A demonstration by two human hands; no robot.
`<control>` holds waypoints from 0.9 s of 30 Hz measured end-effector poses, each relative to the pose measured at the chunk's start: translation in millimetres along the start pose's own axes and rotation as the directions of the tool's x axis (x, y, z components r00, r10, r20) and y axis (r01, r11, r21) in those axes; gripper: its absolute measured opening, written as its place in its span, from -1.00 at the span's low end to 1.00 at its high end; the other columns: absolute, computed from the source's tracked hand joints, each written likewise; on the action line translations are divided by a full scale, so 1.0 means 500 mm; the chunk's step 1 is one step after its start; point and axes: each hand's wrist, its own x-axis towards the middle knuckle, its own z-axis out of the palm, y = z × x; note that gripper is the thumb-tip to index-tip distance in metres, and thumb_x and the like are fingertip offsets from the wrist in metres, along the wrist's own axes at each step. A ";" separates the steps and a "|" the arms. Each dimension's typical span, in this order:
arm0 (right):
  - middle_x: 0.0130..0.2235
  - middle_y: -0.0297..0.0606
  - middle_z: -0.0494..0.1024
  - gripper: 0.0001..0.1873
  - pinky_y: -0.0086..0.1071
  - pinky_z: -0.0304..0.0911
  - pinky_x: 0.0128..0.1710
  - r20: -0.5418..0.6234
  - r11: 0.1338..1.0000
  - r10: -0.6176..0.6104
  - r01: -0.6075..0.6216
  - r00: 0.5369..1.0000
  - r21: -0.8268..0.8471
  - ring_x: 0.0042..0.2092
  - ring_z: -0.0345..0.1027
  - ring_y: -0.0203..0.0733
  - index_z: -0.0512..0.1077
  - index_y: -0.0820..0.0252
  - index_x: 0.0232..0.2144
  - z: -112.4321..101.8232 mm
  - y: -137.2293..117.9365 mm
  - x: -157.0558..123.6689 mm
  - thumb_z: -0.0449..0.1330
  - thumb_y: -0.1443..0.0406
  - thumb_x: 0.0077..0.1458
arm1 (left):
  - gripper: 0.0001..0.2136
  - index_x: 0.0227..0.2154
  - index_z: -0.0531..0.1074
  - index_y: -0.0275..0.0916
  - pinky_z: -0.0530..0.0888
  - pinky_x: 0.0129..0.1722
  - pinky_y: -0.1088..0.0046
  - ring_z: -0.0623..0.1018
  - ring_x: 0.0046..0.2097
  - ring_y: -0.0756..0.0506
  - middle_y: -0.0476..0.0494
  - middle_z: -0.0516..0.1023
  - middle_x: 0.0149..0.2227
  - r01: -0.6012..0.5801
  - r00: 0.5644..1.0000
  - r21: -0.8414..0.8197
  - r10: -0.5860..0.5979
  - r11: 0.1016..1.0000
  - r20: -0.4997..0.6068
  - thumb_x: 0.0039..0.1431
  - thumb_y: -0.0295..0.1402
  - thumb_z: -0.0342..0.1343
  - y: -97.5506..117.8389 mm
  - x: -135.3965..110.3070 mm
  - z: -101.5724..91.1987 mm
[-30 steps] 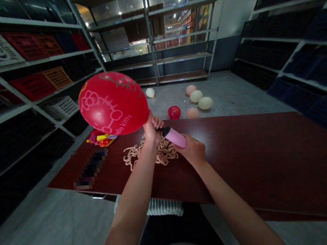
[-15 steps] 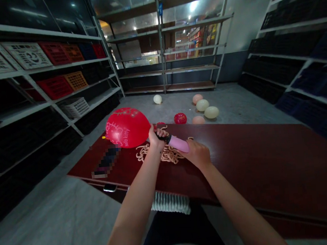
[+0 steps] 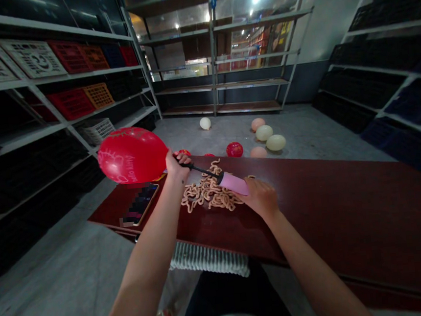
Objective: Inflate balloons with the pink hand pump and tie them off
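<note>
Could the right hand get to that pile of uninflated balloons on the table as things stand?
Probably yes: the pile of uninflated balloons lies just left of the right hand, nothing between. But that hand grips the pink pump, so it isn't free.

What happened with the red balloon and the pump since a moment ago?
The pump's black rod slid out: the left hand, gripping the red balloon at its neck, moved away from the pink pump. The right hand keeps its grip on the pump. The pile of uninflated balloons stayed on the table.
</note>
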 end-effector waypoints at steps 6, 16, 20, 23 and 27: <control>-0.41 -0.14 0.57 -0.52 -0.33 -0.01 -0.39 -0.032 0.997 0.068 -0.067 0.997 0.043 -0.38 0.40 -0.15 0.49 0.24 -0.29 0.005 0.000 0.004 0.14 -0.08 0.14 | -0.51 -0.66 0.05 -0.22 0.01 -0.73 0.56 0.00 -0.75 0.13 0.17 -0.05 -0.77 -0.053 0.995 -0.013 0.054 0.998 0.089 0.27 -0.19 0.14 0.023 0.015 0.042; -0.39 -0.17 0.61 -0.50 -0.34 -0.03 -0.41 0.014 0.964 0.242 -0.242 0.970 0.111 -0.41 0.43 -0.15 0.50 0.22 -0.22 0.022 0.026 0.000 0.19 -0.10 0.09 | -0.54 -0.70 0.08 -0.24 -0.02 -0.70 0.55 -0.02 -0.74 0.13 0.15 -0.02 -0.78 0.025 0.985 0.089 -0.040 0.996 0.168 0.31 -0.35 0.07 -0.196 -0.025 0.105; -0.37 -0.18 0.62 -0.52 -0.36 -0.05 -0.41 0.005 0.952 0.280 -0.278 0.960 0.129 -0.38 0.43 -0.14 0.50 0.19 -0.19 0.020 0.028 0.000 0.22 -0.07 0.06 | -0.56 -0.68 0.11 -0.24 -0.02 -0.69 0.54 0.00 -0.74 0.13 0.14 0.00 -0.77 0.028 0.984 0.097 -0.044 0.995 0.174 0.32 -0.33 0.06 -0.240 -0.041 0.104; -0.38 -0.18 0.61 -0.54 -0.36 -0.06 -0.42 0.009 0.952 0.275 -0.274 0.961 0.134 -0.39 0.42 -0.16 0.49 0.18 -0.22 0.021 0.028 -0.001 0.22 -0.07 0.06 | -0.56 -0.66 0.11 -0.24 -0.01 -0.68 0.55 0.01 -0.73 0.13 0.16 -0.01 -0.75 0.016 0.988 0.086 -0.029 0.996 0.155 0.30 -0.27 0.09 -0.240 -0.044 0.098; -0.43 -0.17 0.58 -0.51 -0.35 -0.08 -0.43 0.014 0.976 0.203 -0.203 0.979 0.082 -0.41 0.41 -0.15 0.47 0.20 -0.27 0.019 0.020 0.002 0.18 -0.10 0.08 | -0.60 -0.63 0.08 -0.23 0.00 -0.68 0.56 0.02 -0.72 0.12 0.16 -0.01 -0.74 0.015 1.000 0.058 -0.015 0.998 0.001 0.30 -0.31 0.05 -0.224 -0.043 0.081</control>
